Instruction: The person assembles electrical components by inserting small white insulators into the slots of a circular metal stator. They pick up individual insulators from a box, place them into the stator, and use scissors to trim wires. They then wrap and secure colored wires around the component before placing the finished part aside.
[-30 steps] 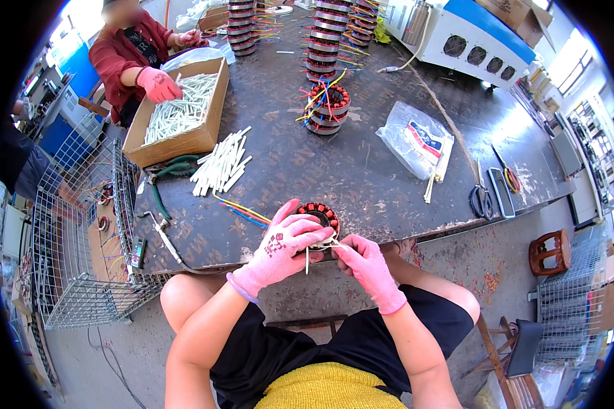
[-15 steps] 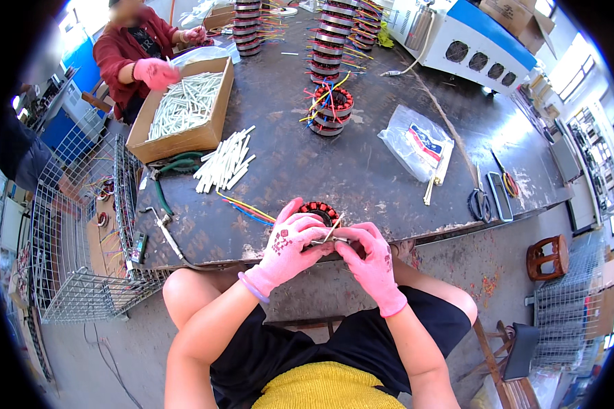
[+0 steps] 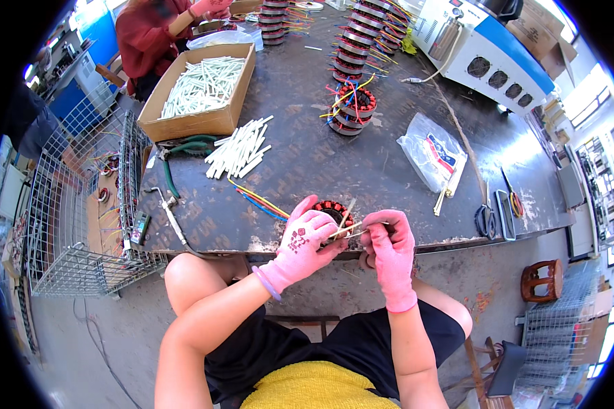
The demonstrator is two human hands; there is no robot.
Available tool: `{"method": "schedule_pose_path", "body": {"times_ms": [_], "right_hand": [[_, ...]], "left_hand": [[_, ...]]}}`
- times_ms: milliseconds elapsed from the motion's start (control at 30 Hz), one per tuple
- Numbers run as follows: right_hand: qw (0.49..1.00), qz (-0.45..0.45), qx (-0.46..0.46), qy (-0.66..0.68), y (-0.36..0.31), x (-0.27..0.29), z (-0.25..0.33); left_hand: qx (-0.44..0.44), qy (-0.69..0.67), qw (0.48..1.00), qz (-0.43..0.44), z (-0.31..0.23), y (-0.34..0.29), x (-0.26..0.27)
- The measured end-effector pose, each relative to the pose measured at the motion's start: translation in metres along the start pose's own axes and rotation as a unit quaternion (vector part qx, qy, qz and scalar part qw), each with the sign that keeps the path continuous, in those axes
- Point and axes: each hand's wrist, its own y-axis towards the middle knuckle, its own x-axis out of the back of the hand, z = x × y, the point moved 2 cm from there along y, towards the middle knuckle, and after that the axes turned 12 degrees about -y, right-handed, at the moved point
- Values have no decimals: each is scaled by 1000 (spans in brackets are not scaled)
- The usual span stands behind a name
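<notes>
The red-wound ring (image 3: 331,206) lies just beyond the fingers of the nearer left hand (image 3: 303,241), which grip its near side, while the right hand (image 3: 391,251), rightward, pinches a thin pale strand (image 3: 359,234) running crosswise between the hands.

Dark-handled scissors (image 3: 486,210) lie right of the right hand (image 3: 392,253), a brown wooden stool (image 3: 542,280) standing farther right; a blue-and-white machine (image 3: 467,51) sits well beyond that hand, and a wire-mesh cage (image 3: 82,269) stands left of the left hand (image 3: 302,247).
</notes>
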Motion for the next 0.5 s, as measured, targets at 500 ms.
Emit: {"method": "schedule_pose_path", "body": {"times_ms": [500], "right_hand": [[992,54,-12,116,-10,-9,-65]], "left_hand": [[-16,46,996,71,0,3,8]]}}
